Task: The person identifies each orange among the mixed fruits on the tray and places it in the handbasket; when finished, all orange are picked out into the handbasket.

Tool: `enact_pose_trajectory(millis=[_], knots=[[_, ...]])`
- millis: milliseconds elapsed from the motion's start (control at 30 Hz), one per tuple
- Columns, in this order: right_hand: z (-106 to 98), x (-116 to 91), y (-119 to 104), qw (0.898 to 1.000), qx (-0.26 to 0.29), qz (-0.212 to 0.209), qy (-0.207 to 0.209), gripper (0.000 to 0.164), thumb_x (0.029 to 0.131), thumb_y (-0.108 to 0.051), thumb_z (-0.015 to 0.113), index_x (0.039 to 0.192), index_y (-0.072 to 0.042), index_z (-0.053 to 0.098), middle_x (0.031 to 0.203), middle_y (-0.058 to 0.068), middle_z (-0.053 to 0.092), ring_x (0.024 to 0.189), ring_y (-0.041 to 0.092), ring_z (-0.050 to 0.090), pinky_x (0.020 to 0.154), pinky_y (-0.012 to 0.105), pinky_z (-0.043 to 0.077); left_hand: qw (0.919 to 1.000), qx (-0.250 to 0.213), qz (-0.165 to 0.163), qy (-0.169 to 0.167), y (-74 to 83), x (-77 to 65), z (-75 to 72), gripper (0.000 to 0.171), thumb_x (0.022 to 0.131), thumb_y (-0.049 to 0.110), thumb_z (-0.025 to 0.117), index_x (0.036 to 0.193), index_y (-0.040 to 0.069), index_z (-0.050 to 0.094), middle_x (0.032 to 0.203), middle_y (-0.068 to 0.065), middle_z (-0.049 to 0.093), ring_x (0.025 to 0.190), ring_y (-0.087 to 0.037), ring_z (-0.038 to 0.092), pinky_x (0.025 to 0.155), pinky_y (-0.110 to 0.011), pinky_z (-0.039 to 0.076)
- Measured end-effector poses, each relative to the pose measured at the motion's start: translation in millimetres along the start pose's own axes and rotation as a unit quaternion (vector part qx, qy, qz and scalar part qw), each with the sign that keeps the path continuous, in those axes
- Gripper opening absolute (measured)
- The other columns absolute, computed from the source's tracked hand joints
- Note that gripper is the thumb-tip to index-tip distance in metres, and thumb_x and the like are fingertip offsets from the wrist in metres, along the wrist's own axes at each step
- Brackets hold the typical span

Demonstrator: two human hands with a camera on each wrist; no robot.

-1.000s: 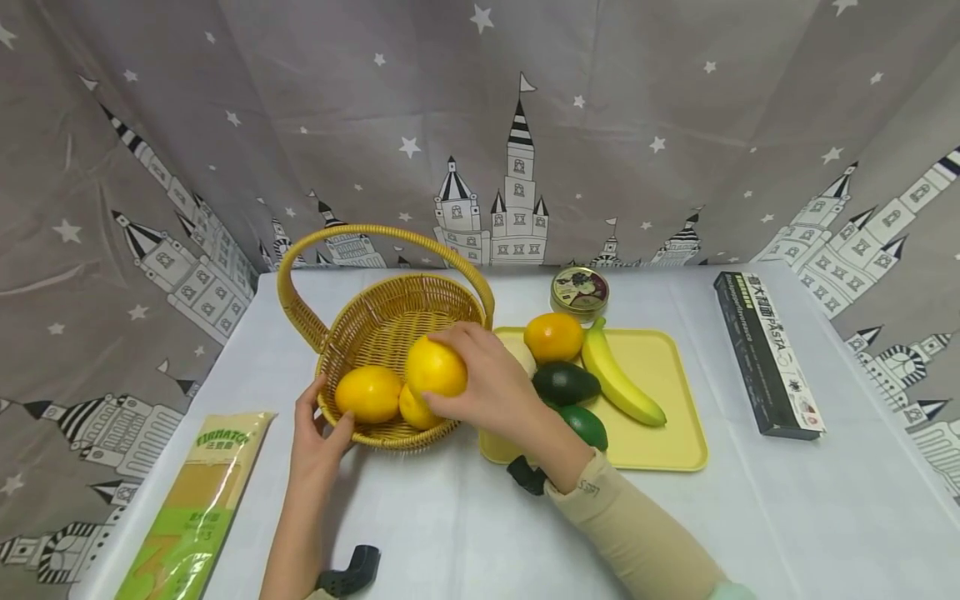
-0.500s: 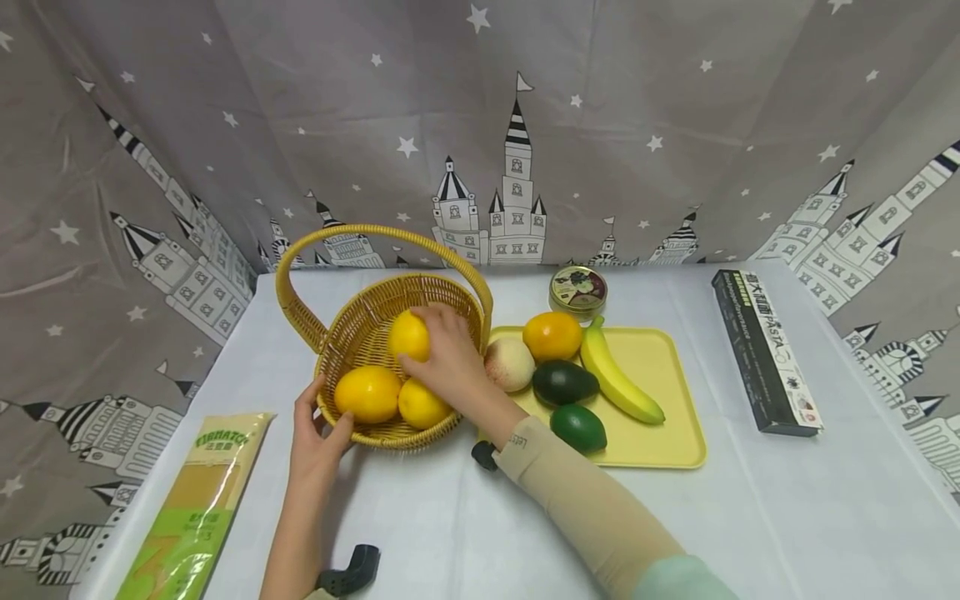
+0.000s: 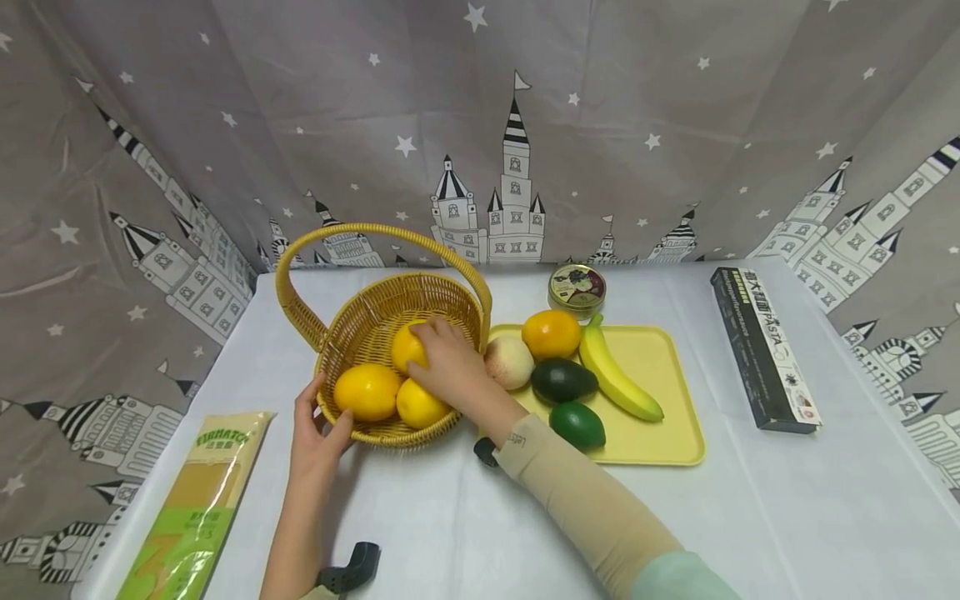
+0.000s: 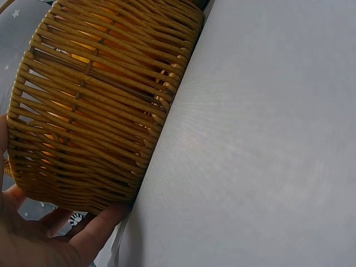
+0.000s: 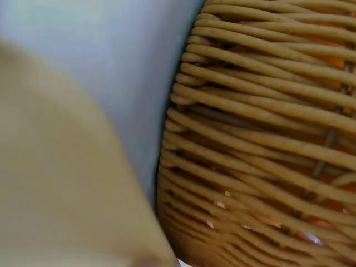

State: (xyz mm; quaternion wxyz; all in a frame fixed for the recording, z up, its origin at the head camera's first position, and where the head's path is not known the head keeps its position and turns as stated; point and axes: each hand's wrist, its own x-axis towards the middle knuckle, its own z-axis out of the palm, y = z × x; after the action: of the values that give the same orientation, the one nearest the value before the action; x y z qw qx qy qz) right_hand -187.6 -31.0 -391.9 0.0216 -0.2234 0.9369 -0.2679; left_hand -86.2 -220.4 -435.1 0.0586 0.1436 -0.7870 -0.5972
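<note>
A woven wicker basket (image 3: 390, 287) with a tall arched handle stands left of the middle in the head view. My left hand (image 3: 318, 442) grips its near left rim, thumb at the inner edge; the left wrist view shows fingers (image 4: 97, 233) against the woven side. My right hand (image 3: 450, 362) reaches inside and holds a round yellow fruit (image 3: 405, 346), partly hidden by the fingers. Lower in the basket lie a bigger yellow fruit (image 3: 367, 392) and a lemon-like one (image 3: 418, 406). The right wrist view has only the basket's outer side (image 5: 267, 133) and a sleeve.
Right of the basket, a yellow tray (image 3: 667, 375) bears a peach (image 3: 510, 364), an orange-yellow fruit (image 3: 551, 333), a banana (image 3: 615, 375), a dark avocado (image 3: 562, 381) and a green fruit (image 3: 577, 426). A round tin (image 3: 577, 289), a pasta box (image 3: 765, 350) and a pasta packet (image 3: 198, 500) lie around.
My right hand has carried the round yellow fruit left and deeper into the basket, then lowered it slightly behind the other two. The left hand has stayed on the rim.
</note>
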Motion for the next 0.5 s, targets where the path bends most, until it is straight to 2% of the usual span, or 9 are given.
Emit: enact_pose_trajectory(millis=[200,367,500], knots=[[-11.5,-14.6,1.3,0.999,0.03,-0.025,0.036,0.054,0.092,-0.034,0.06,0.141,-0.014,0.049,0.145,0.01,0.041,0.133,0.027,0.038,0.109,0.042,0.034,1.0,-0.004,-0.001,0.0,-0.7,0.3,0.3,0.071,0.095,0.013,0.051,0.155,0.028,0.015,0.156,-0.011,0.017,0.136,-0.035,0.031,0.074,-0.009,0.047],[-29.1,-32.6,0.2,0.995,0.062,-0.042,0.066,0.053,0.09,-0.031,0.063,0.139,-0.014,0.05,0.146,0.008,0.042,0.133,0.025,0.039,0.109,0.042,0.033,1.0,-0.005,-0.001,-0.003,-1.3,2.4,-0.7,0.072,0.095,0.012,0.051,0.155,0.027,0.014,0.156,-0.013,0.016,0.139,-0.035,0.027,0.073,-0.007,0.046],[-41.6,-46.2,0.2,0.99,0.086,-0.062,0.092,0.054,0.089,-0.028,0.065,0.139,-0.013,0.05,0.147,0.007,0.04,0.134,0.023,0.037,0.11,0.04,0.032,0.9999,0.004,-0.009,0.003,-0.5,1.3,0.2,0.071,0.095,0.014,0.052,0.155,0.028,0.015,0.156,-0.012,0.017,0.138,-0.034,0.029,0.073,-0.006,0.045]])
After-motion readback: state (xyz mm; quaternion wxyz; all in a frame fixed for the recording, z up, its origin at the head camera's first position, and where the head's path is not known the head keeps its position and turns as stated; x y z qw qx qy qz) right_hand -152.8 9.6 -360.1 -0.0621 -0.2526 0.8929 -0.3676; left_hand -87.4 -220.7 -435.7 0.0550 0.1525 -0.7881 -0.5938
